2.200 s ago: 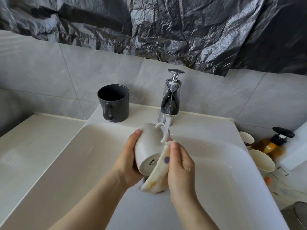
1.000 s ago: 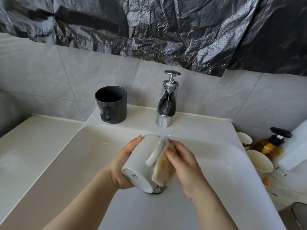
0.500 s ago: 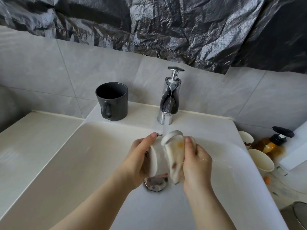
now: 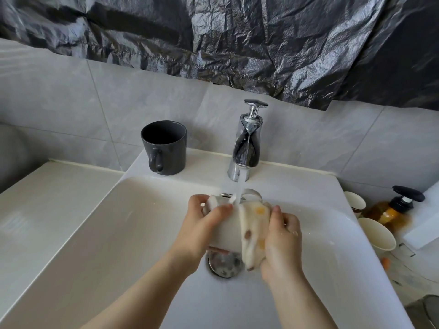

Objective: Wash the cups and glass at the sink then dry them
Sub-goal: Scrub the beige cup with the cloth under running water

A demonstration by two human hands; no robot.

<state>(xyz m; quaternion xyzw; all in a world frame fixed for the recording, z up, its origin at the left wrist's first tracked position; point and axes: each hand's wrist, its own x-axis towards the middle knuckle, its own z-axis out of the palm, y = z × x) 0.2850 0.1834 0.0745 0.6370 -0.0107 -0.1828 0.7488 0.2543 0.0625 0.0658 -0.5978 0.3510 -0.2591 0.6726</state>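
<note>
White sink point(image 4: 95, 233), grey tiles point(image 4: 59, 96), black sheeting point(image 4: 237, 43); left hand point(image 4: 202, 229) grips cup point(image 4: 229, 233), right hand point(image 4: 282, 238) grips cloth point(image 4: 253, 231).

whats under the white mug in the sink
The metal drain sits below the white mug, only its lower part showing. Its upper edge is covered by the mug and the spotted cloth.

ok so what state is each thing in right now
tap, running
white mug, held under the stream by the left hand
cloth, pressed to the white mug by the right hand
grey mug, upright on the sink ledge, untouched
paper cups, upright beside the sink
soap bottle, upright behind the paper cups
</note>
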